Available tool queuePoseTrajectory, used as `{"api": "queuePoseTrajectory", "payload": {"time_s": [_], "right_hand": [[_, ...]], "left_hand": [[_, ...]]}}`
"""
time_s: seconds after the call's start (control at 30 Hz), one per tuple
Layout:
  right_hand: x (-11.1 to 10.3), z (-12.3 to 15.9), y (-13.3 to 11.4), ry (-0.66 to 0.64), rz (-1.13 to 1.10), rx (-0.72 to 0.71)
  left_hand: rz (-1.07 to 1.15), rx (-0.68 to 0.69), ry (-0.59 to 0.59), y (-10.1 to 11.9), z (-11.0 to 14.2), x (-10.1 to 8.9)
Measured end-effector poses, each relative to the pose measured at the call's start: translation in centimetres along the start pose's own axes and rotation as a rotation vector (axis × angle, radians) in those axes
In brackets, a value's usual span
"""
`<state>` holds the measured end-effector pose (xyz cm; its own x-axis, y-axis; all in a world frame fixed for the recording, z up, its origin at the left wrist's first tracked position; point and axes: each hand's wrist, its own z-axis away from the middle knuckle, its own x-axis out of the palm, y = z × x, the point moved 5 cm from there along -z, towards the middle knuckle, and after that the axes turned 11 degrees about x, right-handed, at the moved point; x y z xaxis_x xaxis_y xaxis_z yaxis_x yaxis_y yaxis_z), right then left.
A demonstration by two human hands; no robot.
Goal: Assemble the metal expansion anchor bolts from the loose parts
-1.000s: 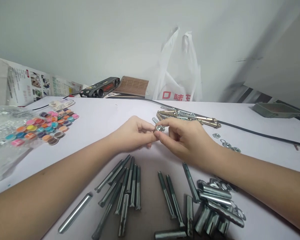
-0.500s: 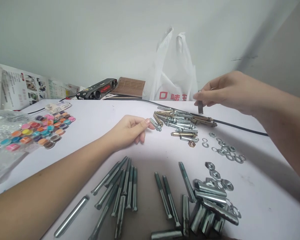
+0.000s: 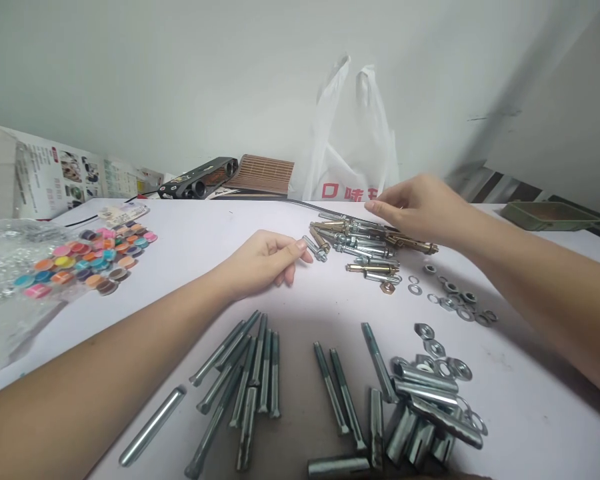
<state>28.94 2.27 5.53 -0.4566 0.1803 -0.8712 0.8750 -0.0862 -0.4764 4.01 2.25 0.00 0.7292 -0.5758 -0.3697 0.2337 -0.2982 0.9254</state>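
We see a person at a white counter, the left hand pinching a small silver sleeve anchor by its left end between thumb and forefinger, its nut end to the right. The piece sits at the left fringe of a pile of silver and gold-toned anchors; whether it touches its gold-toned neighbor, we cannot tell. The right hand hangs over the pile's far right side, fingers bent, and we cannot tell whether they hold anything.

By its looks, we judge the silver sleeve anchor to be stiff metal, light enough for two fingers, hard to damage, yet smooth and round enough to slip or roll. We favor a hold around the middle of the sleeve, keeping the nut uncovered.

The pile crowds the anchor's right side. A black cable runs behind, and past it a white plastic bag rises at the counter's far edge. Nuts and washers lie scattered to the right, liable, we judge, to skid if a wrist brushes them. Nearer the camera, flared steel bolts and steel sleeves take up the front. We find the easiest room for moving in the band of counter between the pile and those bolts.
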Motion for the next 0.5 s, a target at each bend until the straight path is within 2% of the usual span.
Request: {"api": "queuePoseTrajectory", "payload": {"time_s": [0.07, 0.1, 0.2, 0.27, 0.4, 0.5], "right_hand": [[-1.2, 0.3, -0.1, 0.004, 0.099, 0.042], [-1.5, 0.5, -0.2, -0.036, 0.142, 0.054], [-1.3, 1.2, -0.8, -0.201, 0.186, 0.044], [-0.8, 2.0, -1.6, -0.230, 0.218, -0.001], [1.3, 5.3, -4.9, -0.223, 0.094, -0.184], [4.3, 9.6, -7.2, -0.426, 0.111, -0.322]], "left_hand": [[0.016, 0.002, 0.002, -0.1, -0.1, 0.0], [0.020, 0.002, 0.002, -0.2, -0.1, 0.0], [0.020, 0.006, 0.002, -0.2, -0.1, -0.1], [0.022, 0.011, 0.002, -0.2, -0.1, -0.1], [0.016, 0.040, -0.009, -0.1, 0.0, -0.2], [0.020, 0.063, -0.017, 0.0, 0.0, -0.2]]}}
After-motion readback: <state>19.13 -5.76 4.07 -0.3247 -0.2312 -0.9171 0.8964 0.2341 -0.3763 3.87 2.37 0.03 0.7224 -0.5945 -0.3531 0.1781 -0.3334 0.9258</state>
